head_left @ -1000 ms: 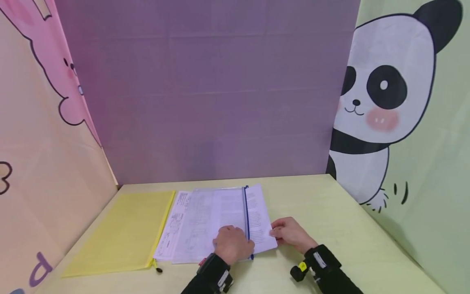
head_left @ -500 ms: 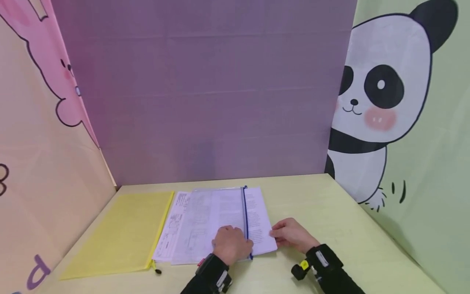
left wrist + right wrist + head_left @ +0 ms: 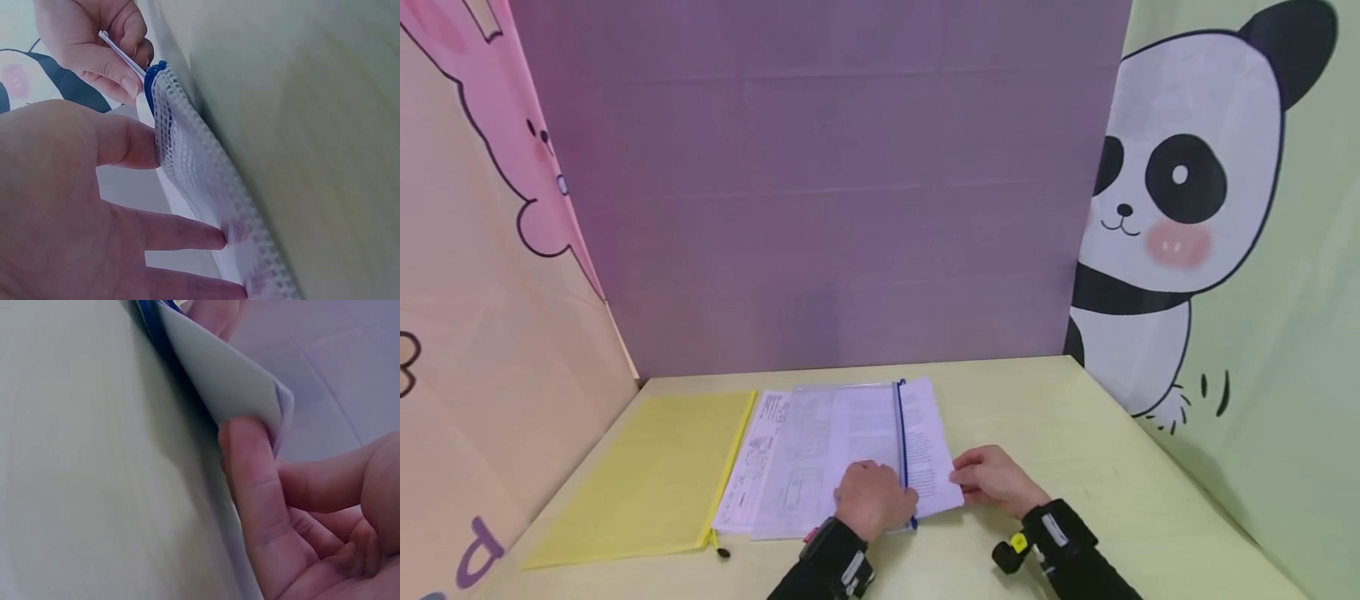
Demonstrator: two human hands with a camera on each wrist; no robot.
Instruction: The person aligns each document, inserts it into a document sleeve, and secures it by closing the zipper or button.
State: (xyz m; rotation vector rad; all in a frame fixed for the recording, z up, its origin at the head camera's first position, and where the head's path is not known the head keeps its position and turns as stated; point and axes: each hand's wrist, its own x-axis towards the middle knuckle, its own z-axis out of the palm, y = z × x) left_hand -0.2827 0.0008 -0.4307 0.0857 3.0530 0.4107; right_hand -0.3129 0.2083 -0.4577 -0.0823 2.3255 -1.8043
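Papers (image 3: pixel 927 446) nudged leftward, right hand (image 3: pixel 998 482) — pinching them

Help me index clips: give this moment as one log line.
left hand: touching translucent pouch | right hand: pinching papers | papers: jutting past blue zipper | yellow folder: flat, at left

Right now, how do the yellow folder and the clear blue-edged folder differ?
Colour: the yellow folder has a yellow edge strip; the clear folder, a blue strip.
Papers: some stick out past the clear folder's strip; none show at the yellow folder.
Contact: the left hand rests on the clear folder; the yellow folder lies untouched.
Both lie on the table, strip to the right.
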